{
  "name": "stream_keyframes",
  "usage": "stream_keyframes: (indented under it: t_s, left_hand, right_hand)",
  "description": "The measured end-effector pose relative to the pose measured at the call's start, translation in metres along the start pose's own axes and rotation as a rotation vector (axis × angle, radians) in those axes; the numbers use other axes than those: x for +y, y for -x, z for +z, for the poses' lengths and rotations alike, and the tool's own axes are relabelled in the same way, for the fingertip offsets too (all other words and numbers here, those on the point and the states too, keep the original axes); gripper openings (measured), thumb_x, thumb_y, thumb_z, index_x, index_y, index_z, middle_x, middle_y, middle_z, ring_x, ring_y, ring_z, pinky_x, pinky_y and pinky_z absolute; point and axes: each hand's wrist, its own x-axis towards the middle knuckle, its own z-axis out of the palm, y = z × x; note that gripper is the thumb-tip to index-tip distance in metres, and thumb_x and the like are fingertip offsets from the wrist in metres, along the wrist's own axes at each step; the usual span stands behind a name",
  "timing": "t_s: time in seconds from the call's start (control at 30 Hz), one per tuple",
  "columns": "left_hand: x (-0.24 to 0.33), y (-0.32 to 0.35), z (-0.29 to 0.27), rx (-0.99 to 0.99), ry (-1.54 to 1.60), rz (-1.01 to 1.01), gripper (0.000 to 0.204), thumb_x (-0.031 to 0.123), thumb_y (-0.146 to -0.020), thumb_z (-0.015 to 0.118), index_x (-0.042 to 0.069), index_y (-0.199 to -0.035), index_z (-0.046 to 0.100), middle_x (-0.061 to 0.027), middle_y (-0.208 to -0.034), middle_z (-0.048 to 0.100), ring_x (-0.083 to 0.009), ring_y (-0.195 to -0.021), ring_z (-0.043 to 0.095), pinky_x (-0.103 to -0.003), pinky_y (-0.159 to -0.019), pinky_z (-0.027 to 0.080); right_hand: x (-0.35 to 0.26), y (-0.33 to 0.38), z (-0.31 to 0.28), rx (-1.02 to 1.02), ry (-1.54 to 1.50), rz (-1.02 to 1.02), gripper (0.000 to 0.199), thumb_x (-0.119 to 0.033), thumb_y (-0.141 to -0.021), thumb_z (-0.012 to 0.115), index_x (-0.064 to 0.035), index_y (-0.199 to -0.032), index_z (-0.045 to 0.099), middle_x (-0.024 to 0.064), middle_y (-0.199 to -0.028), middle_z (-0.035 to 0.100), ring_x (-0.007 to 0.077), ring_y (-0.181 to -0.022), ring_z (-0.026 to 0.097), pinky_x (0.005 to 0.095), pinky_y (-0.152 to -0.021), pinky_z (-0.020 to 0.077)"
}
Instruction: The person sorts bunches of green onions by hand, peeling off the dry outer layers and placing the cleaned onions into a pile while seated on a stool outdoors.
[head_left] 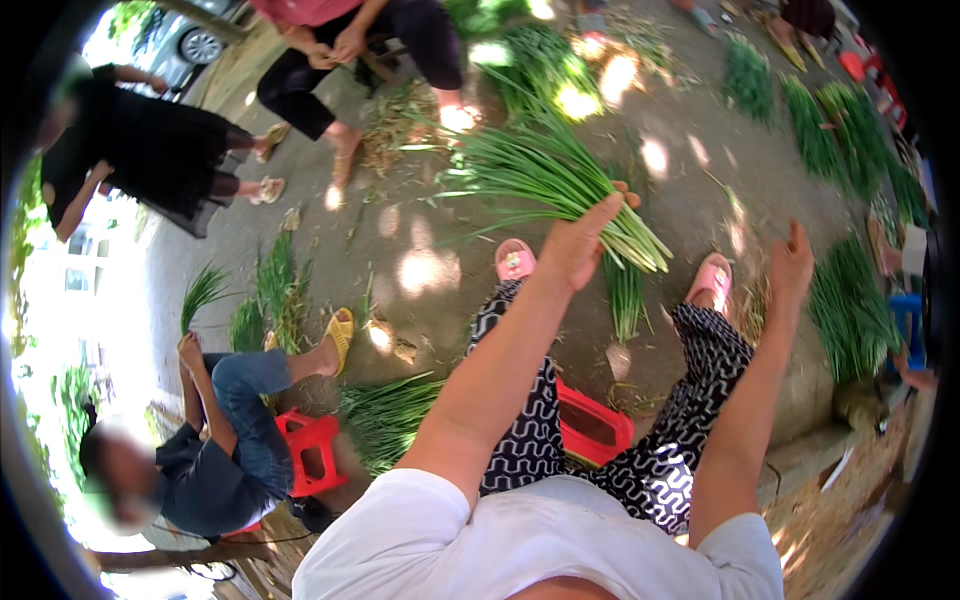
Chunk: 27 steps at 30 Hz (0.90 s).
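A large bunch of chives (545, 165), long green leaves with pale stem ends, is gripped in my left hand (580, 245). The thumb lies across the stems; the leaves fan out to the far left, and the stem ends point right and toward me. My right hand (792, 262) hangs apart from the bunch, farther right, over the ground near some dry straw-like leaves (755, 310). Its fingers look curled in, and whatever they may hold is hidden. Below my left hand, more chives (626, 300) lie on the ground between my pink slippers (515, 260).
Piles of chives lie left of my legs (390, 420), far ahead (540, 70) and at right (850, 310). A red plastic stool (590, 420) is beneath me. At left a seated person (210, 450) holds a small bunch; another person (350, 50) sits ahead, and one stands far left.
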Motion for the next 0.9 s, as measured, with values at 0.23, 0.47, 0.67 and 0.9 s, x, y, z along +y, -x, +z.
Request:
stream_keyframes:
  t_s: [0.23,0.47,0.67,0.9]
  left_hand:
    - [-0.008,-0.001,0.002,-0.091,-0.098,-0.013,0.035,0.019,-0.080,0.064,0.002,-0.108,0.052,-0.0095,-0.099,0.060,-0.0183,-0.091,0.058,-0.033,-0.079,0.049]
    - [-0.008,0.012,0.009,-0.309,-0.265,-0.130,0.035,0.021,-0.078,0.065,0.003,-0.106,0.054,-0.0087,-0.092,0.060,-0.0168,-0.087,0.058,-0.034,-0.073,0.050]
    - [-0.006,0.014,0.015,-0.454,-0.350,0.073,0.035,0.017,-0.078,0.062,0.003,-0.108,0.053,-0.0081,-0.093,0.060,-0.0202,-0.072,0.060,-0.030,-0.051,0.051]
    - [0.010,0.018,0.011,-0.463,-0.331,-0.203,0.047,0.024,-0.078,0.064,0.004,-0.118,0.050,-0.0111,-0.110,0.057,-0.0235,-0.096,0.058,-0.038,-0.080,0.050]
  right_hand:
    - [-0.099,0.076,0.016,-0.892,-0.772,0.109,0.043,-0.031,-0.085,0.057,0.0000,-0.115,0.052,0.0030,-0.094,0.057,0.0110,-0.085,0.053,0.0262,-0.074,0.0435]
    - [-0.110,0.090,0.029,-1.134,-0.953,0.011,0.034,-0.024,-0.087,0.053,0.0039,-0.106,0.054,0.0058,-0.090,0.058,0.0155,-0.079,0.057,0.0299,-0.061,0.0494]
    - [-0.118,0.092,0.012,-1.223,-1.111,0.124,0.028,-0.019,-0.088,0.050,0.0036,-0.103,0.052,0.0110,-0.087,0.057,0.0210,-0.065,0.059,0.0308,-0.054,0.0491]
    - [-0.127,0.087,0.017,-1.275,-1.106,0.139,0.025,-0.019,-0.087,0.055,0.0011,-0.101,0.054,0.0071,-0.085,0.055,0.0146,-0.062,0.055,0.0246,-0.049,0.0432]
